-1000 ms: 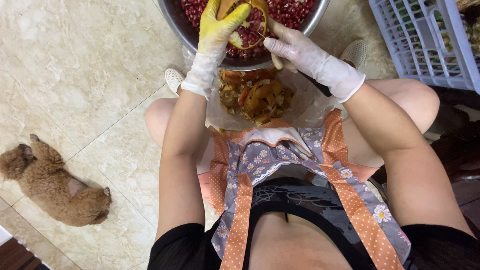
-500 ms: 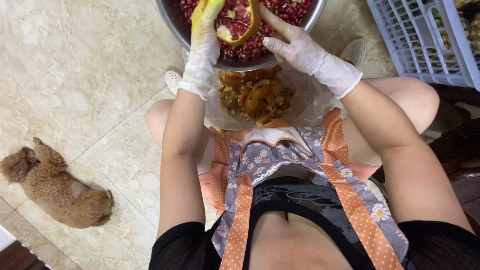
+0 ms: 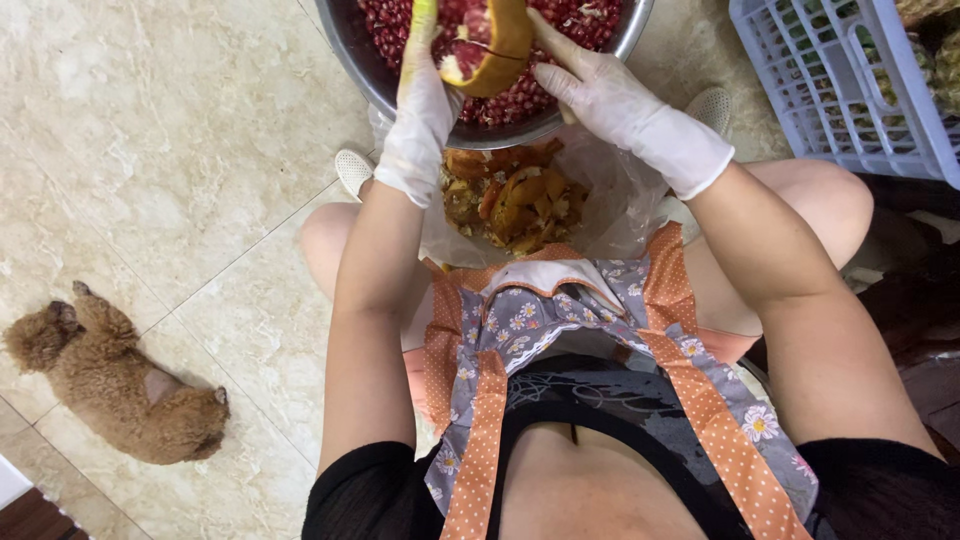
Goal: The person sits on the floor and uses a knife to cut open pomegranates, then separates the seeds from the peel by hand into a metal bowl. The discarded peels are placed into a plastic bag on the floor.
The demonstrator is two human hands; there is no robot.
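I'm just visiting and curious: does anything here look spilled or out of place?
Nothing looks spilled. The peels sit in a clear bag and the seeds in the metal bowl. The only oddity is a small brown dog lying on the tiled floor beside the work.

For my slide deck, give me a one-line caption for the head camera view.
Gloved left hand and right hand hold a pomegranate piece over a metal bowl of seeds.

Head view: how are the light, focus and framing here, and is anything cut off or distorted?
Head view: even, soft light, faint sheen on the floor tiles, no hard shadows. Sharp on both hands, left and right, and the pomegranate. The bowl and crate are cropped at the frame's edge. Wide-angle stretch shows at the edges.
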